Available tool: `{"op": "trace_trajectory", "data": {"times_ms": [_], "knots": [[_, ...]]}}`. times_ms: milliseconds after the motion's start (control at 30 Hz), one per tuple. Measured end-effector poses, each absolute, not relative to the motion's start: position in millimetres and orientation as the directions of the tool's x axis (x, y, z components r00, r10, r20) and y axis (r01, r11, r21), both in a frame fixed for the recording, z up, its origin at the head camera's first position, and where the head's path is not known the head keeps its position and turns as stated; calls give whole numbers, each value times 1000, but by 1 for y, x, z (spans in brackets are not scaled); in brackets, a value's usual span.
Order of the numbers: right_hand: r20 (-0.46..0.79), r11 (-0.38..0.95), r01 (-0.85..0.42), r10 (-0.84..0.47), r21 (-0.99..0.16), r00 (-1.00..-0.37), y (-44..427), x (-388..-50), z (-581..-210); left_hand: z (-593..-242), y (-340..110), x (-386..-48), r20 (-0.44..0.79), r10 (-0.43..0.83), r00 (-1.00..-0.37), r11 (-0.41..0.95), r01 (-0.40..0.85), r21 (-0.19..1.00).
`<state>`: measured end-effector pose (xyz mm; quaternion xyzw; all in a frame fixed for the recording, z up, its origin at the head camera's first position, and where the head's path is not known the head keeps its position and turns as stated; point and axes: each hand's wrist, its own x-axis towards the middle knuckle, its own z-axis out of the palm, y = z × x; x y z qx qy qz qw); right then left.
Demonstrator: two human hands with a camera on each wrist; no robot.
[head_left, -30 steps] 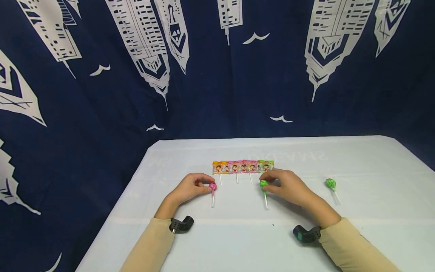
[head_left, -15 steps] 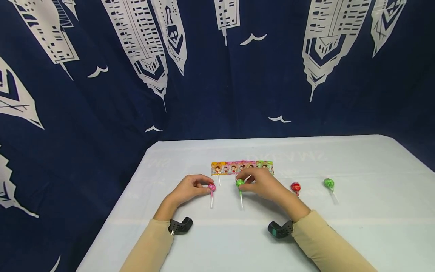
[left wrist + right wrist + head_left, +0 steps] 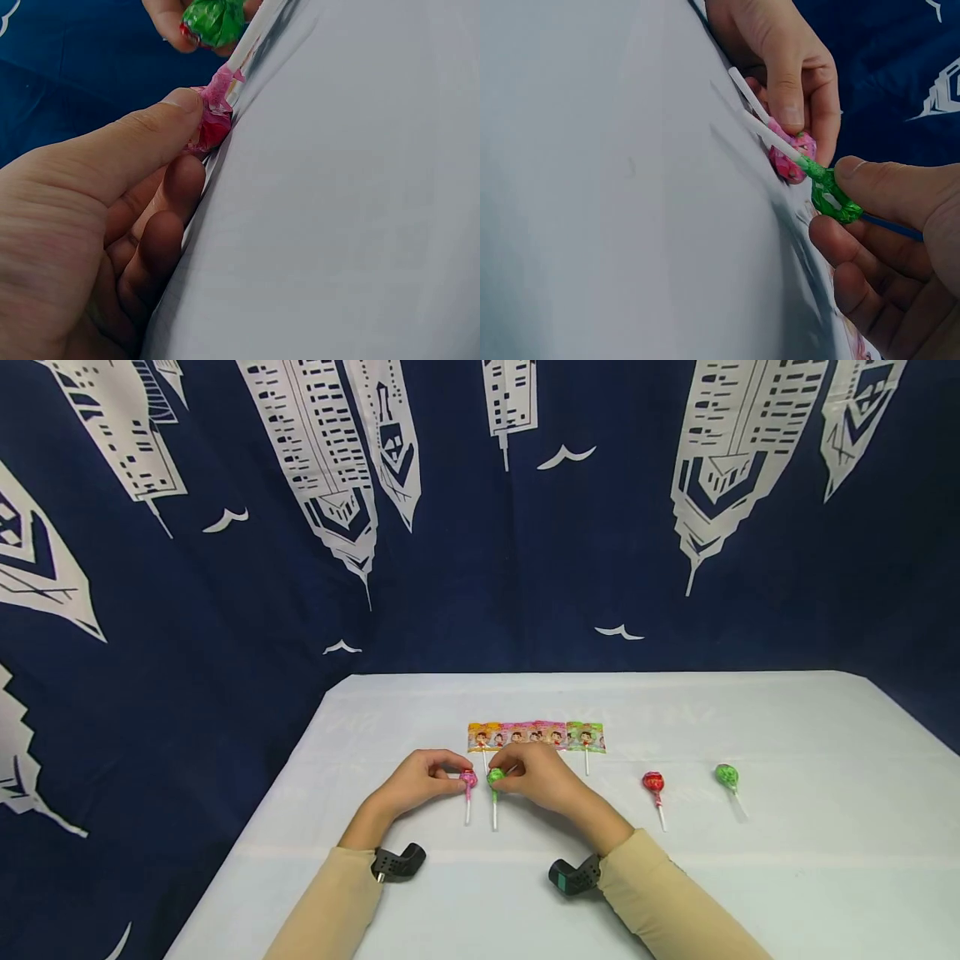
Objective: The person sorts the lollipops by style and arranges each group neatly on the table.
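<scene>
My left hand [image 3: 423,783] pinches the wrapped head of a pink lollipop [image 3: 468,779] between thumb and fingers, its white stick pointing toward me. Close on its right, my right hand [image 3: 542,777] pinches a green lollipop [image 3: 495,777] by the head. The two sticks lie nearly side by side with a small gap. In the right wrist view the green lollipop [image 3: 832,196] sits just in front of the pink lollipop [image 3: 793,157]. The left wrist view shows the thumb pressed on the pink wrapper [image 3: 214,124].
Behind the hands lies a row of flat-wrapped lollipops: orange [image 3: 483,737], pink [image 3: 525,735] and green [image 3: 586,737]. To the right on the white table [image 3: 810,810] are a red lollipop [image 3: 653,782] and another green lollipop [image 3: 727,777]. A dark blue curtain [image 3: 465,585] hangs behind.
My right hand has slid left with the green lollipop, up close to the pink one. The red lollipop, hidden behind the right arm earlier, now shows fully. My left hand has stayed in place.
</scene>
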<state>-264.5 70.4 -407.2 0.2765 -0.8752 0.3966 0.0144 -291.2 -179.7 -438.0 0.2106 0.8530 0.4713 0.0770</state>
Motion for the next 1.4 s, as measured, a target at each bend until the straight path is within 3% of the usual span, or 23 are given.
{"op": "trace_trajectory", "data": {"times_ms": [400, 967, 1400], "knots": [[241, 568, -466, -427, -678, -871, 57, -267, -416, -440, -181, -296, 76, 426, -902, 458, 287, 841], [324, 595, -514, -403, -617, -856, 52, -261, -426, -439, -182, -292, 58, 429, -901, 472, 278, 836], [327, 585, -508, -393, -632, -859, 51, -259, -430, -437, -183, -287, 60, 427, -902, 460, 274, 845]]}}
